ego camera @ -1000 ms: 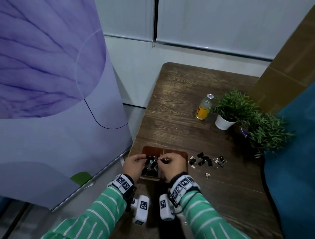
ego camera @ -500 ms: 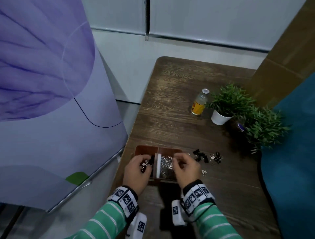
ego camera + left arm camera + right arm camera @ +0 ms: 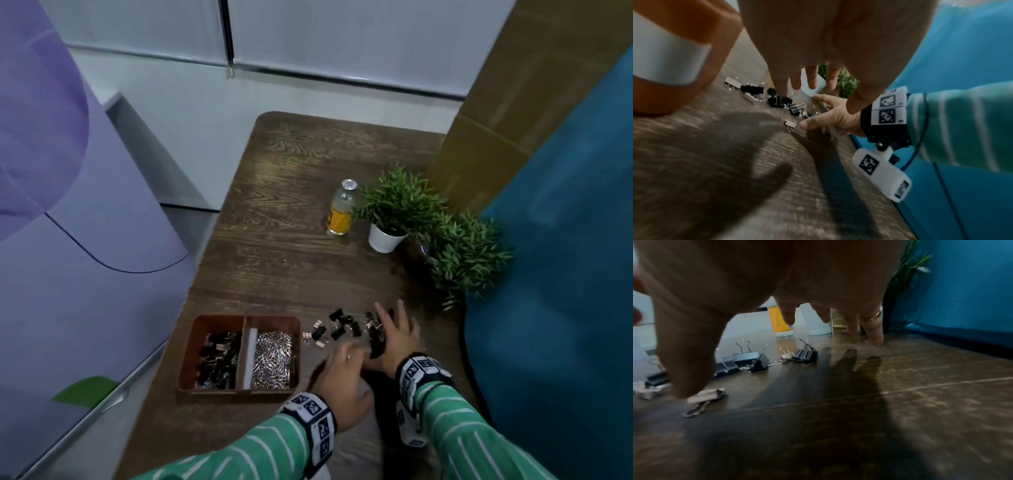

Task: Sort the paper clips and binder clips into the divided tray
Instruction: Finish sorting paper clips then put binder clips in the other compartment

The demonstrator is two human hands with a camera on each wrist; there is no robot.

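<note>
Both grips, left hand and right hand, hover spread beside loose binder clips.

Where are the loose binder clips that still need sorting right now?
In the head view the loose binder clips lie on the wooden table, just right of the divided tray, with the right hand spread open at the pile's right end.

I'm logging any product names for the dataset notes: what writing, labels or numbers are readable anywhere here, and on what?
No text can be read.
Bottle: yellow label, print too blurred to read.
Wristbands: black-and-white square marker patterns only, no letters or numbers.
Divided tray: blank white strip on its wall, no writing.
</note>
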